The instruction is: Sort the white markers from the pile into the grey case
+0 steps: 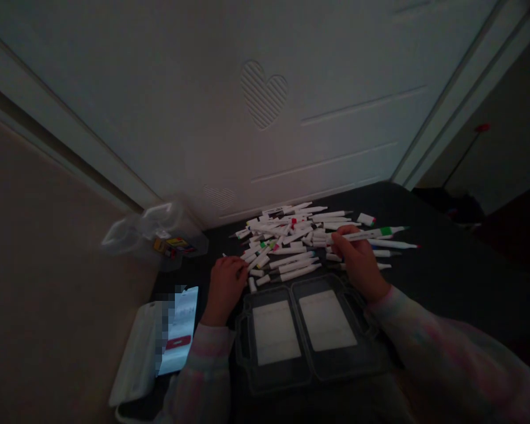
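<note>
Right hand [357, 263]: clamped on slim green-banded white marker [365, 235], apparently leaving band visible, beyond clear plastic case [304, 333]
Left hand [228, 281]: past case's left corner, at white-marker pile [298, 235]; grip unclear

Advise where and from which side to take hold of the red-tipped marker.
Red-tipped marker: probably pinch its white barrel just behind the tip, coming from the right. That end juts out rightmost of the pile, while the green-banded marker runs close along its far side in this view.
</note>
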The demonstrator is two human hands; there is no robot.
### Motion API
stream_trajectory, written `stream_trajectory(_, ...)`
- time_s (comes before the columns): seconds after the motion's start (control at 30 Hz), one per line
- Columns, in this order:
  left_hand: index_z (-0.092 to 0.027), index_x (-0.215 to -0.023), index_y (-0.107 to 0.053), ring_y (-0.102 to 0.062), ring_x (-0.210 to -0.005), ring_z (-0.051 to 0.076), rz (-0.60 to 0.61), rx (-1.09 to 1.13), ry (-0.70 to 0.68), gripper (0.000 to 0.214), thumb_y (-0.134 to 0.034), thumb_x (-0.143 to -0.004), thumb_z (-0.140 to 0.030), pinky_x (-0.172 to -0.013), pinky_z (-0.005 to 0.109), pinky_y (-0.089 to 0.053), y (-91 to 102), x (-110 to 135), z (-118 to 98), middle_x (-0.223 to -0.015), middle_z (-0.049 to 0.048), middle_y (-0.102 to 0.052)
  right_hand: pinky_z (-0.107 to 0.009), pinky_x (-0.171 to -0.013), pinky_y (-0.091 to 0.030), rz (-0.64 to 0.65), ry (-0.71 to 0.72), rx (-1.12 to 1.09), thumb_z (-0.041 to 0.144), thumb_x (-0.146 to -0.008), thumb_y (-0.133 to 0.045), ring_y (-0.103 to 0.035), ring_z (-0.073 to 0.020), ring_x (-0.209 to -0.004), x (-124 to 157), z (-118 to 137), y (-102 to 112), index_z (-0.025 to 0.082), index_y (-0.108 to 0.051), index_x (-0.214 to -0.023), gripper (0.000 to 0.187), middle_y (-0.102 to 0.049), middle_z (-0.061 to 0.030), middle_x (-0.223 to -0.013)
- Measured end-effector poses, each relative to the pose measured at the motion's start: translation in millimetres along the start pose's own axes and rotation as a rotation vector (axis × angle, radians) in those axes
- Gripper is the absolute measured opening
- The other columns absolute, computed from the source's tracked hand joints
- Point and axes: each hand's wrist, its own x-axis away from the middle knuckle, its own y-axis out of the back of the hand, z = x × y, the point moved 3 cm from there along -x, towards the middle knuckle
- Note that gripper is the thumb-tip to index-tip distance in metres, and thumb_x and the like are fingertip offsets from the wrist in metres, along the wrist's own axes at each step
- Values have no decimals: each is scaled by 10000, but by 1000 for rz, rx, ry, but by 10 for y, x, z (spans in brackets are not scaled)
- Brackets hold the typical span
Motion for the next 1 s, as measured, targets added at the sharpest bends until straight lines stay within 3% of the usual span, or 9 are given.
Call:
stream_trajectory(0.2,-173,-928,-636,-500,-943,220,-60,-10,36,252,-417,-804,-182,-856,371,-386,24,24,19,-976,58,-645,-231,-453,-280,26,16,32,297,-746,-545,-354,-86,-462,8,-1,-1,205,-450,-725,133,-400,71,-500)
stream_trajectory(0.53,-184,-1033,-610,-480,-948,257,-30,-77,56,292,-430,-804,-199,-828,403,-384,-10,31,-11,-1010,57,-645,-229,-448,-273,34,-13,39,304,-740,-561,-366,-86,-457,17,-39,6,207,-451,-730,147,-404,73,-496)
stream_trajectory(1.0,-183,-962,-637,-500,-940,254,-25,-112,94,253,-449,-805,-245,-808,388,-396,-48,26,40,-971,73,-648,-236,-459,-270,58,-2,58,321,-740,-562,-370,-91,-466,20,-39,-2,211,-448,-731,159,-397,70,-503)
